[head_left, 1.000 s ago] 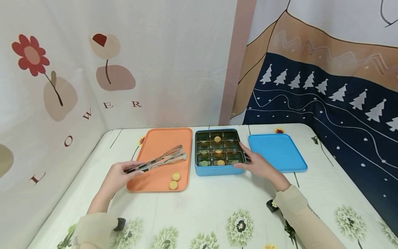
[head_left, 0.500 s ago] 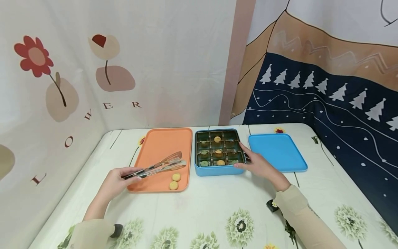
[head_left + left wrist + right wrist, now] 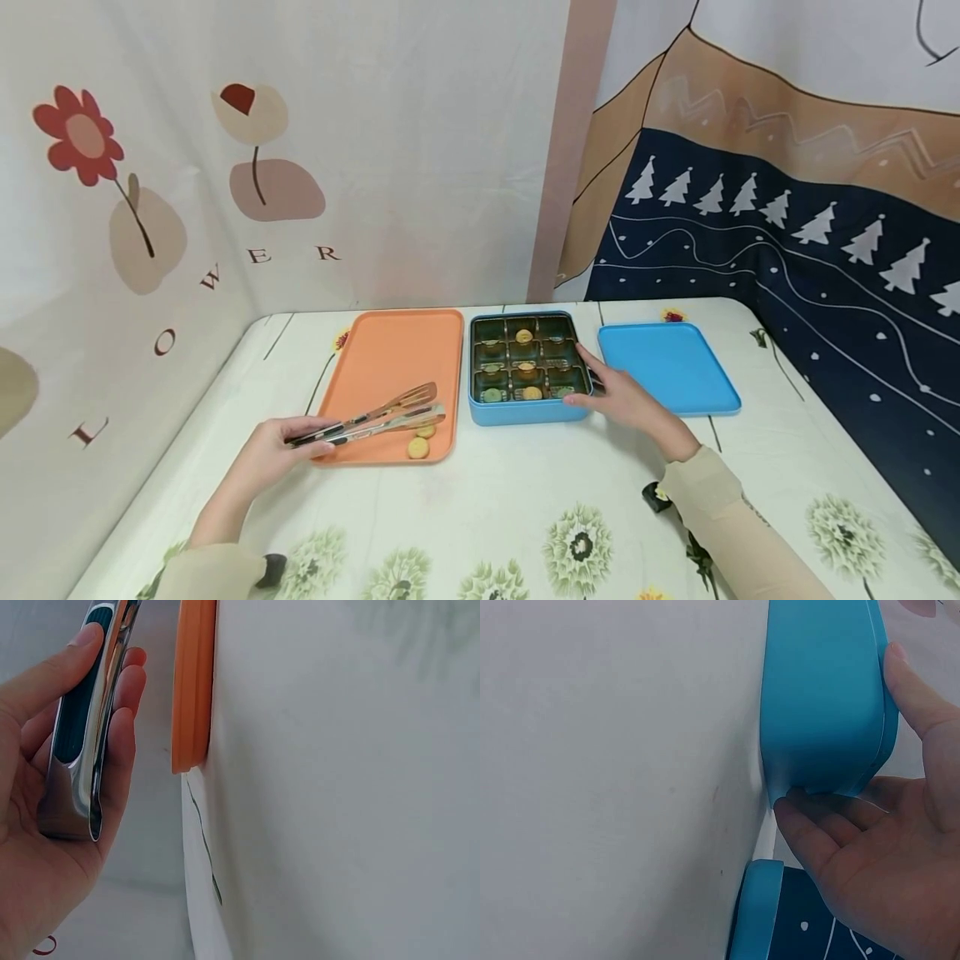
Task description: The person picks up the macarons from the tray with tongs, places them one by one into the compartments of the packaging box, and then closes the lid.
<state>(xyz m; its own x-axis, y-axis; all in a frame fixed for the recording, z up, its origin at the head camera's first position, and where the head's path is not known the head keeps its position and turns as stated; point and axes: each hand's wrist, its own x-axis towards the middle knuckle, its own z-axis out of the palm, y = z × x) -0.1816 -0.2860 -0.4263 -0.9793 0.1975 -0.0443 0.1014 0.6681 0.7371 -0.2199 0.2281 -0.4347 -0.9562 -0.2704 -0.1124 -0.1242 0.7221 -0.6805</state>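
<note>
My left hand (image 3: 264, 460) grips metal food tongs (image 3: 362, 417) by their dark handle, thumb on one arm in the left wrist view. The tongs' tips stand apart over the lower right of the orange tray (image 3: 405, 346). Two round yellow cookies (image 3: 417, 448) lie there, one partly covered by the tongs. My right hand (image 3: 626, 407) holds the right side of a blue box (image 3: 528, 412), thumb on its front rim and fingers along its side in the right wrist view. Inside, a dark divided insert (image 3: 499, 332) bears yellow cookies down its middle column and greenish ones in the front corners.
A flat blue lid-like tray (image 3: 667, 367) lies right of the box, behind my right hand. A flower-printed cloth (image 3: 480, 500) covers the table. Printed curtains (image 3: 420, 150) stand along the back and sides.
My left hand has moved down and to the left with the tongs, whose tips have come down toward the two cookies on the tray. My right hand and the box stay put.
</note>
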